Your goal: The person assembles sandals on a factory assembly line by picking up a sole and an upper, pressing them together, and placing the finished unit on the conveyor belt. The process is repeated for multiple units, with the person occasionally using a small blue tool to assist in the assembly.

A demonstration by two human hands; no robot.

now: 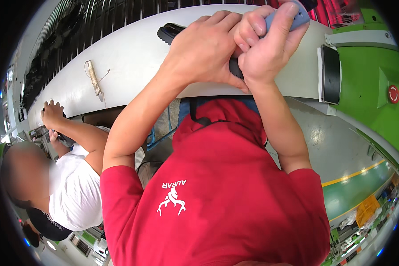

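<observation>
My left hand [204, 48] lies over a black shoe-like piece with a ridged edge [167, 33] on the white bench. Its fingers curl across the piece, and the thumb reaches along the near side, beside a dark part showing between my hands. Right against it, my right hand [266, 46] is closed around a blue-grey tool with a rounded body [292, 20], thumb on top. The working end of the tool is hidden by my fingers. Most of the black piece is covered by my hands.
A cream wrapped tool with loose string [93, 77] lies on the white bench [128, 62] to the left. At right are a dark phone-like slab [330, 74] and a green machine with a red button [393, 94]. A co-worker [77, 186] handles something dark at far left. Dark slats [88, 26] run behind.
</observation>
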